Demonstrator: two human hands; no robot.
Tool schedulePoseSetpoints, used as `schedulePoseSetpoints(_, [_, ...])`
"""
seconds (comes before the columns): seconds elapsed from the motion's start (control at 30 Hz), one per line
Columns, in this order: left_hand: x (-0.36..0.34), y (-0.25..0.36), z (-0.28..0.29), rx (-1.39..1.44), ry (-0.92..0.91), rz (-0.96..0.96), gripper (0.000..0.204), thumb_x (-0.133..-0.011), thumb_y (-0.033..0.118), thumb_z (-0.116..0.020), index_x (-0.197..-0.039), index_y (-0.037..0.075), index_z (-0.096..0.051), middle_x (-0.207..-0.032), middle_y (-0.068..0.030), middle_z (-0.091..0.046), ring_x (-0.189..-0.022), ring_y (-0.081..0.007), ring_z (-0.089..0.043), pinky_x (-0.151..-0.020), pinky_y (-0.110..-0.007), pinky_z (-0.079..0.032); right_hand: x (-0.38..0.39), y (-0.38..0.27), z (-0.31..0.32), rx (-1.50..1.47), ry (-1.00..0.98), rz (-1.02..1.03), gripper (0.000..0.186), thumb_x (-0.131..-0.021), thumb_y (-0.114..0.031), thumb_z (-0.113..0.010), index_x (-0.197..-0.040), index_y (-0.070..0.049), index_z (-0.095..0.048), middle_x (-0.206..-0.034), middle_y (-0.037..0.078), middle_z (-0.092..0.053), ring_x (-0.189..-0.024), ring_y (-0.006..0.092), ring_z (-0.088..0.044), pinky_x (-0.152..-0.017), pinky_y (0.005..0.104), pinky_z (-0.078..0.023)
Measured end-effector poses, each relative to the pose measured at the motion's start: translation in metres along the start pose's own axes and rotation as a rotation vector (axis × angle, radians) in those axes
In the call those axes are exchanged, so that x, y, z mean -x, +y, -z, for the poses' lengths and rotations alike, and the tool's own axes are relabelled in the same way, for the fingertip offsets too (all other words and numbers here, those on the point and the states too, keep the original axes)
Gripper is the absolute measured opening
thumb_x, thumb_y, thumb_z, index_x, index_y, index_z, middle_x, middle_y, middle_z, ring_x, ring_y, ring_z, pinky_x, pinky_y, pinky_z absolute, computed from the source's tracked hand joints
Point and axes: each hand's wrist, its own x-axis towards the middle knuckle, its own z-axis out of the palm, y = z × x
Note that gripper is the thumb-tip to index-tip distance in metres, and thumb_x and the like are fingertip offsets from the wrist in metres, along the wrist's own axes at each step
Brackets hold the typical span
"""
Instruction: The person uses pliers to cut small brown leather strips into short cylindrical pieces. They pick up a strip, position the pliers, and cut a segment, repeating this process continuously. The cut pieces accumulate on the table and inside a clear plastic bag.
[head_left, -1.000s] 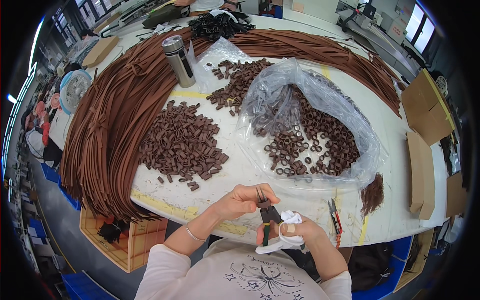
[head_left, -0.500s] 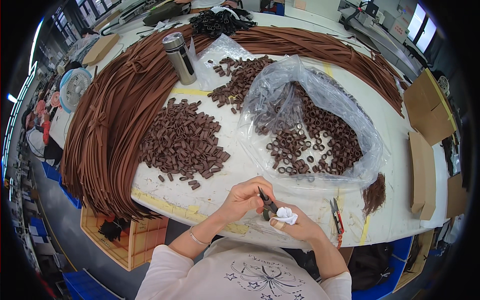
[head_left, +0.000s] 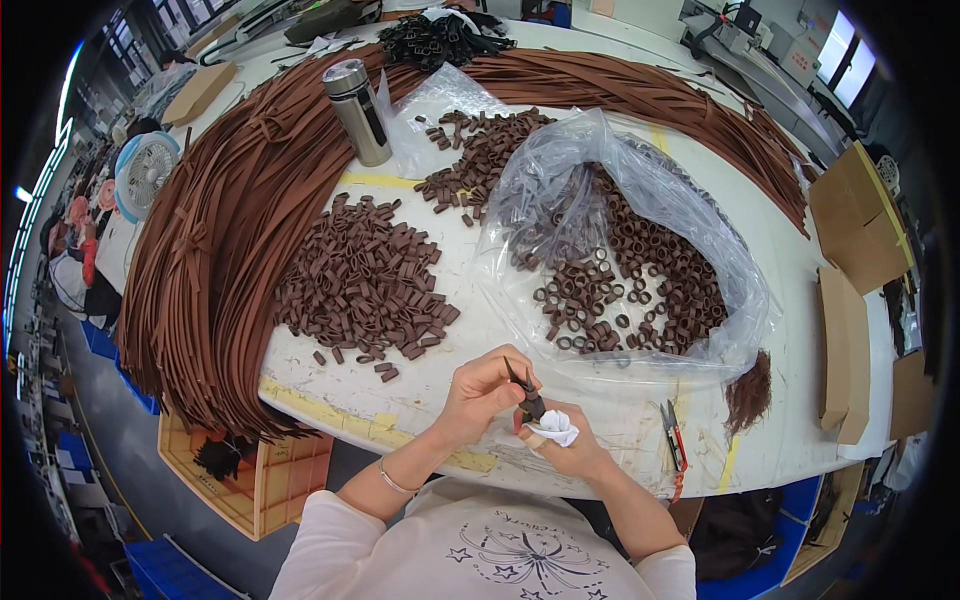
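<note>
My left hand is closed at the jaws of the dark long-nose pliers; whatever its fingertips hold is too small to make out. The pliers' handles are in my right hand, which is closed round them with a white cloth bunched at its thumb. Beyond my hands lie a pile of flat brown loops, a second pile behind it, and an open clear plastic bag of brown rings. Red-handled snips lie right of my right hand.
Long brown strips curve round the left and back of the white table. A steel flask, black buckled straps, cardboard pieces, a brown fibre tuft and a fan surround the work area. A wooden bin sits below.
Both hands and the pliers have moved a little toward the back of the table and drawn closer together. The pliers' jaws now stick out above my left thumb.
</note>
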Motion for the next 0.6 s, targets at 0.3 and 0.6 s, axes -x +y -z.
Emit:
schedulePoseSetpoints(0.3, [-0.0001,0.0003,-0.0011,-0.038,0.039,-0.044,0.029,-0.078,0.025,-0.059,-0.077,-0.003,-0.059,-0.076,-0.0059,-0.050,-0.071,-0.0139,-0.044,-0.061,-0.025,-0.036,0.0008,0.0017,-0.0017,0.056,0.030,0.027,0.010,-0.075,-0.009,-0.058,-0.080,-0.001,-0.054,-0.066,0.004,-0.051,-0.055,0.0116,-0.046,-0.051,0.0239,-0.037])
schedulePoseSetpoints(0.6, [-0.0012,-0.0038,0.0002,-0.043,0.028,-0.053,0.030,-0.078,0.027,-0.058,-0.076,-0.003,-0.058,-0.076,-0.0048,-0.049,-0.071,-0.0129,-0.043,-0.062,-0.025,-0.035,0.0010,0.0009,-0.0057,0.061,0.088,-0.036,0.008,-0.077,-0.011,-0.056,-0.075,-0.003,-0.054,-0.059,-0.003,-0.047,-0.052,0.0049,-0.041,-0.047,0.0204,-0.033])
